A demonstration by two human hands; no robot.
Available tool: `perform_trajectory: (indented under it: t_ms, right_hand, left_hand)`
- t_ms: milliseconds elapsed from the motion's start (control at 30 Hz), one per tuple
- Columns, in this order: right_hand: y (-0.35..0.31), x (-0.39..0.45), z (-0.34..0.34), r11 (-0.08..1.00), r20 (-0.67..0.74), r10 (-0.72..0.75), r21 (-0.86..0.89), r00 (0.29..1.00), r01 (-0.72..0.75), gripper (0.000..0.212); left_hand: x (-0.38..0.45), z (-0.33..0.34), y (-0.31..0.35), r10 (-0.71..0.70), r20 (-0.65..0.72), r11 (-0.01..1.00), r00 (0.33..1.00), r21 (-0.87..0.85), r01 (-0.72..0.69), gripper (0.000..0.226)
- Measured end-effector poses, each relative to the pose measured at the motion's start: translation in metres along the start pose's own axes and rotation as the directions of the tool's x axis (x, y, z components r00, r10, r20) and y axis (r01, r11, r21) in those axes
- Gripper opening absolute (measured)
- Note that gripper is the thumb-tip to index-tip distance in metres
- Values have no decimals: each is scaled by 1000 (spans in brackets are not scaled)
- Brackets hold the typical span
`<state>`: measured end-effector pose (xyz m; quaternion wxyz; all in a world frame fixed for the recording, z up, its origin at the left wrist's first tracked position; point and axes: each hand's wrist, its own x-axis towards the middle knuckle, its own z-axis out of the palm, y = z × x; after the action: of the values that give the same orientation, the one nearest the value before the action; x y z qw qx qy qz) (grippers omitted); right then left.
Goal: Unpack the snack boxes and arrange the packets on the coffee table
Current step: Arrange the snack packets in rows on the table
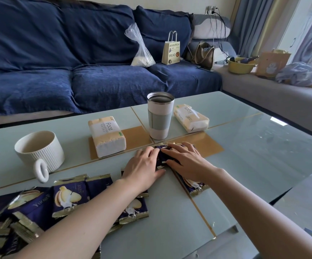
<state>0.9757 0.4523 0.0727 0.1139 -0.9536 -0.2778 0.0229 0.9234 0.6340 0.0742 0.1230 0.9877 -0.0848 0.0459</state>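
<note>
Purple-and-gold snack packets (39, 206) are lying in an overlapping spread nearest to us, well to the near left of the steel tumbler (160, 116), which we are taking as our landmark. Just in front of the tumbler, we are watching both hands working on a small stack of packets (170, 161) on the pale green glass surface (254, 146). The left hand (144, 167) is resting flat with straight fingers against the stack's left side, its grip apart. The right hand (185, 161) is lying over the stack with fingers spread across the top; we cannot tell whether its grip is curling around the wrappers. More packets are poking out beneath the right wrist. Left of the tumbler, a tissue pack (106, 137) is sitting close by, and a ribbed white mug (39, 152) farther left. Right of the tumbler, touching or nearly so, a second tissue pack (190, 117) is lying. Behind the tumbler, a blue sofa (76, 53) is carrying a plastic bag (140, 51) and a paper bread bag (171, 50).
</note>
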Motion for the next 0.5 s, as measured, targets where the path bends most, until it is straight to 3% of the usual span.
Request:
perform_trajectory:
  t_ms: [67, 200, 367, 500]
  right_hand:
    - [6, -2, -2, 997, -9, 8, 78, 1000, -8, 56]
    - [22, -9, -8, 996, 43, 34, 79, 998, -38, 72]
    - [17, -11, -13, 999, 26, 53, 0, 998, -53, 53]
    - [17, 3, -1, 993, 23, 122, -3, 992, -122, 54]
  left_hand:
    - [2, 3, 2, 2, 35, 998, 999, 61, -4, 68]
    - [4, 7, 9, 1, 58, 994, 998, 109, -7, 56]
    - [5, 9, 10, 9, -10, 994, 1000, 112, -8, 46]
    - [9, 9, 10, -16, -35, 998, 999, 61, 18, 43]
